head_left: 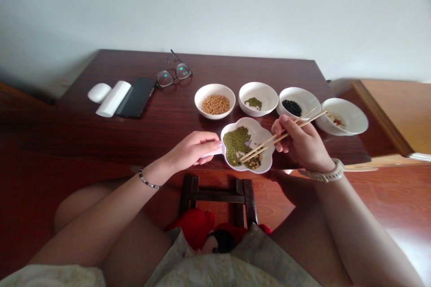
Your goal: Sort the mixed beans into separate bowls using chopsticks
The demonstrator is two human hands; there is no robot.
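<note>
My left hand (197,149) grips the short handle of a white flower-shaped bowl (264,133) at the table's front edge. Inside it lie many green mung beans (235,141), with some yellowish and dark beans (256,162) mixed in near the front. My right hand (299,139) is closed around a pair of wooden chopsticks (269,142), slanting down to the left. Their tips meet low among the beans in the flower-shaped bowl; whether a bean is pinched between them is too small to tell.
Behind stand round white bowls: one with soybeans (216,104), one with a few mung beans (253,103), one with black beans (292,108), and a right-hand bowl (357,119) with pale and reddish bits. Glasses (174,76), a dark phone (137,97), a white cylinder (113,98) and a white rounded case (99,93) lie left.
</note>
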